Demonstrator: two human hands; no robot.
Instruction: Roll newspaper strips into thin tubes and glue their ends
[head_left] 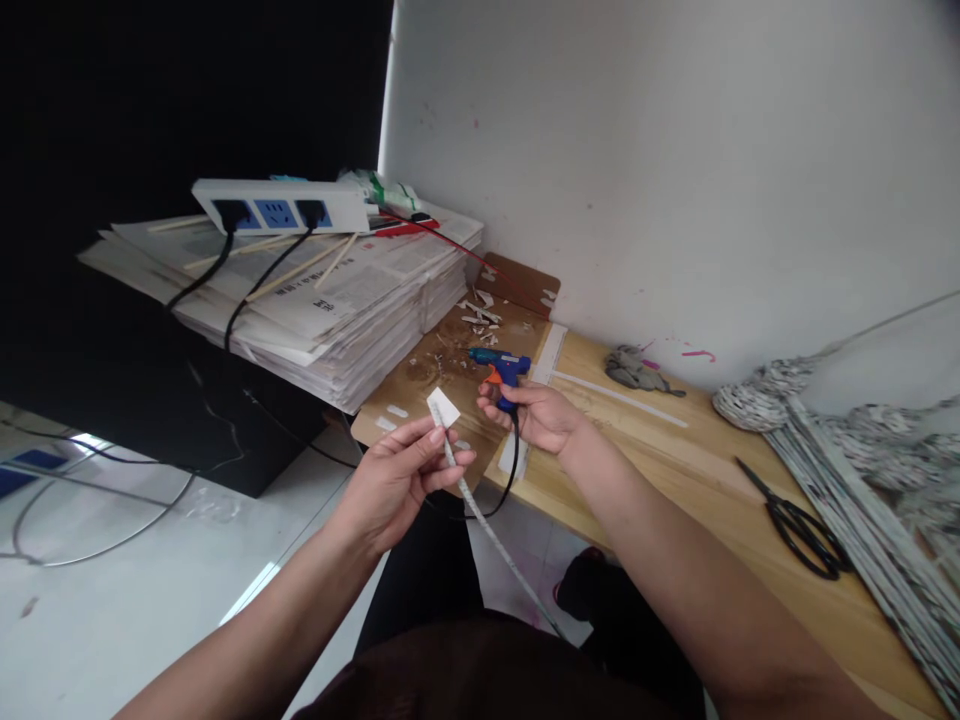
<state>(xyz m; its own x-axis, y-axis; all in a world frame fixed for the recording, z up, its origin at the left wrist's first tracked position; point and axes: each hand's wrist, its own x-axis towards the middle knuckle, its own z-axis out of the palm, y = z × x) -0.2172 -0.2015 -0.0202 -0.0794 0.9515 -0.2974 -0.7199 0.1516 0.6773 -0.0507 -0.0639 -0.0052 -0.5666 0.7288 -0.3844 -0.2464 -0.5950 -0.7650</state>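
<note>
Between the thumb and fingers of my left hand [401, 475] is a long thin rolled-paper stick [487, 530], whose lower part slants down toward my lap. At its upper end a white paper flap [444, 407] spreads out unrolled. My right hand [536, 412] grips a blue hot glue gun [512, 370] by its handle, fingers near the orange trigger. The gun's teal nozzle points left over the brown board, apart from the paper. From the handle a black cord loops down below the bench edge.
At the left stands a tall newspaper stack [360, 340] with a white power strip [281, 205] on top. Paper scraps [480, 315] litter the brown board [405, 395]. On the wooden bench [645, 450] lie a grey cloth [637, 370], black scissors [799, 525] and rolled-paper sticks [862, 500].
</note>
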